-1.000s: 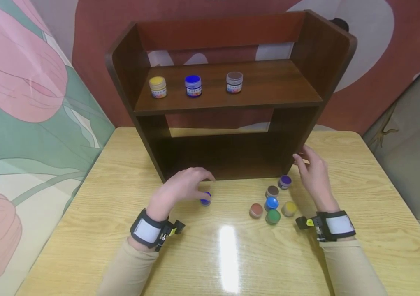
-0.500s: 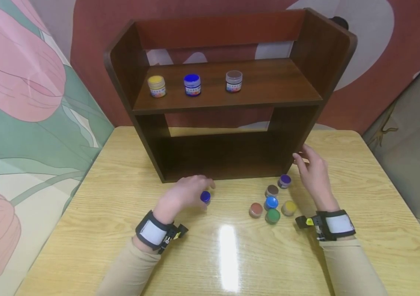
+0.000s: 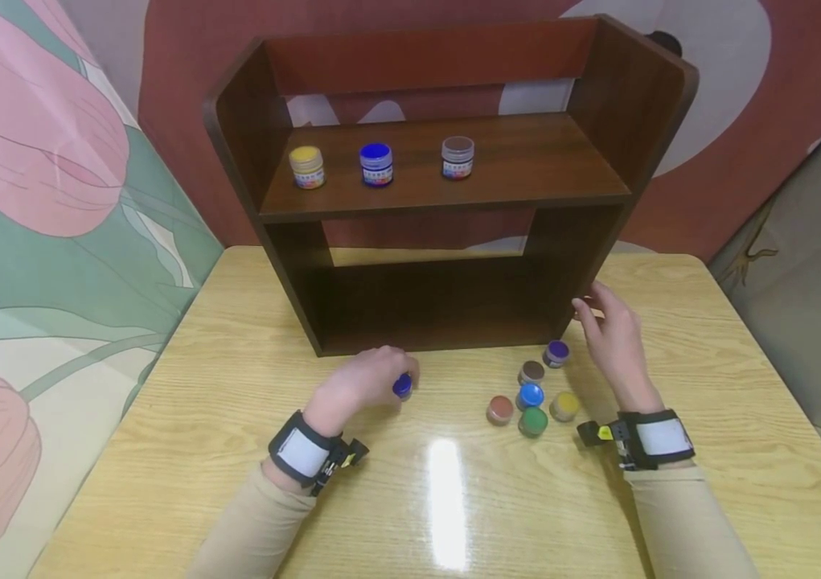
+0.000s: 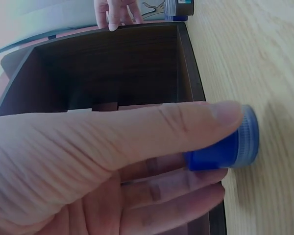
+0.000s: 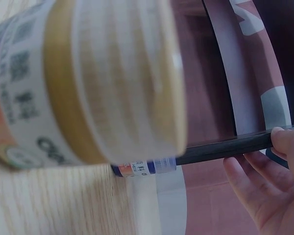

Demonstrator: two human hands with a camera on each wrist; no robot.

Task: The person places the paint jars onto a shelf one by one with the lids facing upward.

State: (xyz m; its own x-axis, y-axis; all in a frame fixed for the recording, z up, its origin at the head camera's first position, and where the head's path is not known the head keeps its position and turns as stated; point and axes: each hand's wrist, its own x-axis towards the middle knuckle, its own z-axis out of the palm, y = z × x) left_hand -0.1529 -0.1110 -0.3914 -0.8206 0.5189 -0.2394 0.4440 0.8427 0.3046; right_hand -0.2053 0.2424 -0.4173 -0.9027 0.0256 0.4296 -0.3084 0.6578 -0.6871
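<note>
My left hand reaches in palm-down from the near left, pinching the dark blue jar between thumb and fingers, low at the desk just in front of the shelf. My right hand grips the shelf's right side edge, thumb opposite fingers. A second ago my left fingers were spread above that jar; my right hand has stayed put. The near yellow jar bears Chinese characters, blurred.
</note>
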